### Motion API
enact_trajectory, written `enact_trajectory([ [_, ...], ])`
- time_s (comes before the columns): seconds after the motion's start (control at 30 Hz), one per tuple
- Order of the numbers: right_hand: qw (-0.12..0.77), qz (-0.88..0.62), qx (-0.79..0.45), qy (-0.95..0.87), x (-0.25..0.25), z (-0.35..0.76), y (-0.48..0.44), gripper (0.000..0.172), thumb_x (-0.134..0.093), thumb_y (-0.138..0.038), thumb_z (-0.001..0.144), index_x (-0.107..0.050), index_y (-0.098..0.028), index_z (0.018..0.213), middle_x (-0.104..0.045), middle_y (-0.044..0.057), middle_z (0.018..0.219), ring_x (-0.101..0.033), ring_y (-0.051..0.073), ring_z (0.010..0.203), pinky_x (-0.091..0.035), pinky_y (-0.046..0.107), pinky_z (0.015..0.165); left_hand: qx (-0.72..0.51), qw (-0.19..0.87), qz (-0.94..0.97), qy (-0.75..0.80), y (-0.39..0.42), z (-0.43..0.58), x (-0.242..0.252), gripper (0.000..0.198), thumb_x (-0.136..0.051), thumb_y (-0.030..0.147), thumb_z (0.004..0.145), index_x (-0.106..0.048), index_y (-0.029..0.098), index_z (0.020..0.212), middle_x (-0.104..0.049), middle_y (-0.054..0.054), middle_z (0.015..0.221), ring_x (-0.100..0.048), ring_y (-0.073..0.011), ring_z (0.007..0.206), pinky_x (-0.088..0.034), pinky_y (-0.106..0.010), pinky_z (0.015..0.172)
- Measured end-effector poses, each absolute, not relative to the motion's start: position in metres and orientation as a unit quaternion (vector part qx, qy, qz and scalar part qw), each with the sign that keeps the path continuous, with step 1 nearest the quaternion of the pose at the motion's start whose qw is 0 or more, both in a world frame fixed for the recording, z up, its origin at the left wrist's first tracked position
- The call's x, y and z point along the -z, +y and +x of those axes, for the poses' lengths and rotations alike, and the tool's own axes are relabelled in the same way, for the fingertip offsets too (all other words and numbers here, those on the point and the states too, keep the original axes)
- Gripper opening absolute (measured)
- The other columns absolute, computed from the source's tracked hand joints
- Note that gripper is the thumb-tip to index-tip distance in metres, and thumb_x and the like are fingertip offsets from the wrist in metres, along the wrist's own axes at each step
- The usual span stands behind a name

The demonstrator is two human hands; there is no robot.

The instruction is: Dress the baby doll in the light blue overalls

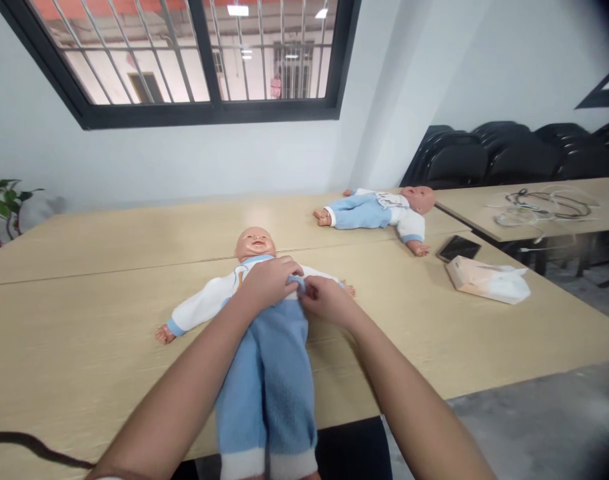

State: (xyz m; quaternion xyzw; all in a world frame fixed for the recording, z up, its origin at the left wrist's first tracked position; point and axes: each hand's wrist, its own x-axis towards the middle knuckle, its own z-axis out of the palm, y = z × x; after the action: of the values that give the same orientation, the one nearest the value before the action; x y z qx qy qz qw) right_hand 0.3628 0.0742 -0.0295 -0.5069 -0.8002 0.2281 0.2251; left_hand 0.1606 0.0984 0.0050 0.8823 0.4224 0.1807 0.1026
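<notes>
A baby doll point(254, 243) lies on its back on the wooden table point(109, 320), head away from me, dressed in a white top and blue fleece trousers point(272, 373). My left hand point(269, 280) rests on the doll's chest, fingers curled over the clothing at the waistband. My right hand point(327, 300) pinches the same blue waistband just to the right. The doll's legs hang over the near table edge.
A second doll point(379, 212) in matching clothes lies at the far right of the table. A phone point(458, 248) and a tissue pack point(487, 279) sit near the right edge. Cables point(544, 203) lie on a neighbouring table, black chairs point(509, 157) behind. A dark cord point(29, 447) crosses the near-left corner.
</notes>
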Motion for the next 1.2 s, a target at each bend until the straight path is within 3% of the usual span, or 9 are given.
enact_trajectory([
  [0.17, 0.189, -0.587, -0.192, -0.764, 0.025, 0.359, 0.07, 0.009, -0.064, -0.025, 0.081, -0.066, -0.022, 0.09, -0.067, -0.001, 0.076, -0.054, 0.014, 0.068, -0.025, 0.027, 0.061, -0.098, 0.112, 0.9, 0.41, 0.101, 0.159, 0.002, 0.022, -0.068, 0.042, 0.085, -0.078, 0.024, 0.094, -0.075, -0.008, 0.102, -0.067, -0.0269, 0.099, -0.047, -0.035, 0.084],
  [0.33, 0.124, -0.622, -0.14, -0.76, 0.024, 0.355, 0.067, 0.012, -0.059, -0.028, 0.085, -0.071, -0.024, 0.087, -0.073, 0.003, 0.084, -0.06, 0.019, 0.076, -0.027, 0.029, 0.064, -0.071, 0.095, 0.902, 0.416, 0.104, 0.158, 0.004, 0.034, -0.071, 0.057, 0.08, -0.079, 0.024, 0.08, -0.074, -0.01, 0.091, -0.065, -0.0295, 0.093, -0.045, -0.036, 0.08],
  [0.47, 0.074, -0.655, -0.106, -0.745, 0.023, 0.351, 0.065, 0.018, -0.057, -0.028, 0.087, -0.074, -0.024, 0.087, -0.077, 0.008, 0.091, -0.067, 0.025, 0.085, -0.035, 0.032, 0.07, -0.114, 0.127, 0.88, 0.443, 0.105, 0.151, 0.004, 0.036, -0.078, 0.058, 0.07, -0.072, 0.023, 0.064, -0.07, -0.009, 0.083, -0.062, -0.0262, 0.086, -0.043, -0.034, 0.076],
  [0.53, 0.059, -0.664, -0.098, -0.739, 0.024, 0.349, 0.063, 0.02, -0.057, -0.029, 0.088, -0.076, -0.023, 0.088, -0.077, 0.01, 0.094, -0.068, 0.026, 0.086, -0.038, 0.033, 0.072, -0.114, 0.13, 0.879, 0.445, 0.106, 0.149, 0.002, 0.036, -0.075, 0.055, 0.074, -0.069, 0.022, 0.059, -0.069, -0.008, 0.079, -0.062, -0.0254, 0.083, -0.043, -0.034, 0.075],
  [0.67, 0.065, -0.635, -0.135, -0.758, 0.028, 0.346, 0.061, 0.024, -0.054, -0.03, 0.092, -0.077, -0.02, 0.093, -0.078, 0.011, 0.095, -0.069, 0.025, 0.085, -0.037, 0.031, 0.066, -0.077, 0.092, 0.892, 0.435, 0.104, 0.15, -0.003, 0.033, -0.069, 0.051, 0.082, -0.074, 0.021, 0.069, -0.071, -0.01, 0.087, -0.063, -0.0289, 0.091, -0.044, -0.037, 0.079],
  [0.87, 0.08, -0.574, -0.244, -0.777, 0.039, 0.348, 0.066, 0.032, -0.055, -0.04, 0.096, -0.076, -0.016, 0.089, -0.077, 0.01, 0.088, -0.064, 0.02, 0.074, -0.032, 0.029, 0.06, -0.108, 0.06, 0.895, 0.429, 0.083, 0.158, -0.028, 0.034, -0.075, 0.034, 0.081, -0.069, 0.019, 0.11, -0.068, -0.01, 0.114, -0.06, -0.0293, 0.113, -0.047, -0.041, 0.096],
  [1.0, 0.096, -0.538, -0.267, -0.794, 0.039, 0.354, 0.069, 0.02, -0.061, -0.029, 0.09, -0.075, -0.016, 0.092, -0.076, 0.008, 0.09, -0.061, 0.018, 0.075, -0.032, 0.027, 0.062, -0.102, 0.07, 0.903, 0.411, 0.056, 0.163, -0.039, 0.01, -0.065, 0.029, 0.091, -0.07, 0.021, 0.095, -0.07, -0.006, 0.101, -0.063, -0.0261, 0.103, -0.048, -0.04, 0.091],
  [1.1, 0.096, -0.538, -0.249, -0.8, 0.038, 0.357, 0.07, 0.017, -0.062, -0.021, 0.087, -0.075, -0.016, 0.095, -0.076, 0.007, 0.092, -0.06, 0.017, 0.075, -0.031, 0.027, 0.063, -0.048, 0.112, 0.901, 0.417, 0.042, 0.166, -0.029, 0.015, -0.065, 0.031, 0.093, -0.073, 0.021, 0.1, -0.073, -0.006, 0.103, -0.065, -0.0266, 0.102, -0.049, -0.041, 0.088],
  [1.2, 0.085, -0.531, -0.238, -0.809, 0.041, 0.357, 0.071, 0.017, -0.061, -0.022, 0.088, -0.076, -0.016, 0.093, -0.076, 0.007, 0.09, -0.059, 0.017, 0.073, -0.031, 0.028, 0.062, -0.062, 0.072, 0.893, 0.439, 0.034, 0.168, -0.013, 0.034, -0.071, 0.042, 0.089, -0.071, 0.018, 0.114, -0.072, -0.01, 0.118, -0.061, -0.0313, 0.116, -0.045, -0.047, 0.1],
])
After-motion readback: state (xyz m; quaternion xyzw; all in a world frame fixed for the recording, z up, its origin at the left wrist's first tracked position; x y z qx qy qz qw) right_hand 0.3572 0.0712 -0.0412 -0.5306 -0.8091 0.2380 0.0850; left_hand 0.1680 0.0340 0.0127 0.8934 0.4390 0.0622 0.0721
